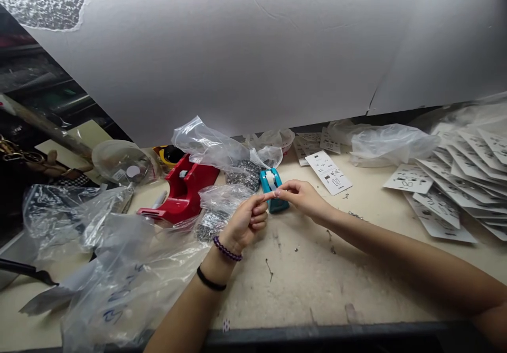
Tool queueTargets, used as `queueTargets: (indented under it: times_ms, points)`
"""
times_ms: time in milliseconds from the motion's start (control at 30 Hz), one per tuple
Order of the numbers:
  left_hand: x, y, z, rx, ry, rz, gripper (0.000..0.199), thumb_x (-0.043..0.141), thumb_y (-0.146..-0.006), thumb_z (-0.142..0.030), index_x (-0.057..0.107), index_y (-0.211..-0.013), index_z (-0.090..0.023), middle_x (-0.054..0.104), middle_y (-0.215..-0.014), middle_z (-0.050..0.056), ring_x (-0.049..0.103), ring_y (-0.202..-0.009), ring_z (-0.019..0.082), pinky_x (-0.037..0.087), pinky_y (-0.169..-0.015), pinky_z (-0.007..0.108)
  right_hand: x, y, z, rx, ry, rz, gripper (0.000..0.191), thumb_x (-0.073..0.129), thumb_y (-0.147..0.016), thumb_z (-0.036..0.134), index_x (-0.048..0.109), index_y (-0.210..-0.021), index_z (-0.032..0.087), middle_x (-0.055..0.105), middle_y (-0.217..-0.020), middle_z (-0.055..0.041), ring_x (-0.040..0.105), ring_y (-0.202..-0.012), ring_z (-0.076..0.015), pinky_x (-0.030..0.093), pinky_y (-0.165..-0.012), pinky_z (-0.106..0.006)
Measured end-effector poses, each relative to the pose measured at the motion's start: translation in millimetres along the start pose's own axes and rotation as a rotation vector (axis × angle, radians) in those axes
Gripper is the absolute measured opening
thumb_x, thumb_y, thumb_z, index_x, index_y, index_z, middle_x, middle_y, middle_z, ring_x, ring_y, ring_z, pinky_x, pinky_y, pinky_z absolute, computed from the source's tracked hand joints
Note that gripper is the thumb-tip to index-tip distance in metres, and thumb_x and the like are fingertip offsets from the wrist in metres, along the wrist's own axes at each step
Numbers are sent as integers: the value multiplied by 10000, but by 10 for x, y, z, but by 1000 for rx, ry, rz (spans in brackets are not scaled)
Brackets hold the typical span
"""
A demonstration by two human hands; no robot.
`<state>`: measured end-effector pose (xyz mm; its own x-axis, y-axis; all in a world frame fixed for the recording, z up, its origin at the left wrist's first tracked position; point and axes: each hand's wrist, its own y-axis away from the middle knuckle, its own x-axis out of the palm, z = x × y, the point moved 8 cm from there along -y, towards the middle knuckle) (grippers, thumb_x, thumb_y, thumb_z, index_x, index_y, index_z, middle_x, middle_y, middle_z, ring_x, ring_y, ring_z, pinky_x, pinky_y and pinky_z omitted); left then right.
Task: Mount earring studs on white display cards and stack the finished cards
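Observation:
Near the middle of the worktable, my left hand (250,217) and my right hand (301,197) meet fingertip to fingertip. Left fingers are curled, with thumb and index finger pressed together. On the right, thumb and index finger are pinched too. Whatever lies between the fingertips is too small to make out. Just behind them sits a small teal tape dispenser (280,205), partly covered by my fingers. To the left, clear bags of small dark metal pieces (243,176) lie by my left hand. A printed jewelry card (328,172) lies beyond my right hand.
A red tape dispenser (186,192) stands left, among crumpled clear plastic bags (130,284). Stacked jewelry cards (467,179) fill the right side. A clear round tub (124,163) is at back left. Small loose metal pieces (269,270) dot the tabletop. A white panel (257,57) rises behind.

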<state>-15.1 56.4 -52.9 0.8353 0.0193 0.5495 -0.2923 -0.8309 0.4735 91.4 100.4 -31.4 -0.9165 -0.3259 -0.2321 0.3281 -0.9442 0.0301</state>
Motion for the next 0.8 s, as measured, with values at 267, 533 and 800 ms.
queueTargets:
  times_ms: [267, 533, 800]
  points:
    - [14, 20, -43, 114, -204, -31, 287, 569, -704, -280, 617, -939, -123, 207, -475, -94, 139, -366, 13, 97, -340, 125, 33, 7, -61, 219, -160, 50, 202, 556, -681, 342, 519, -611, 156, 303, -496, 68, 196, -452, -57, 169, -457, -241]
    - [4, 19, -26, 164, -211, -58, 404, 528, -729, -254, 538, -1115, -137, 263, -494, -89, 171, -369, 21, 111, -343, 129, 62, 53, -11, 214, -145, 108, 225, 532, -696, 345, 456, -582, 166, 244, -483, 76, 156, -444, -53, 129, -455, -247]
    - [-130, -100, 8, 170, -248, -91, 424, 545, -720, -239, 524, -1131, -138, 246, -479, -100, 173, -364, 24, 115, -346, 133, 69, 168, -64, 207, -143, 115, 356, 545, -686, 458, 363, -561, 179, 244, -488, 79, 166, -440, -46, 128, -448, -238]
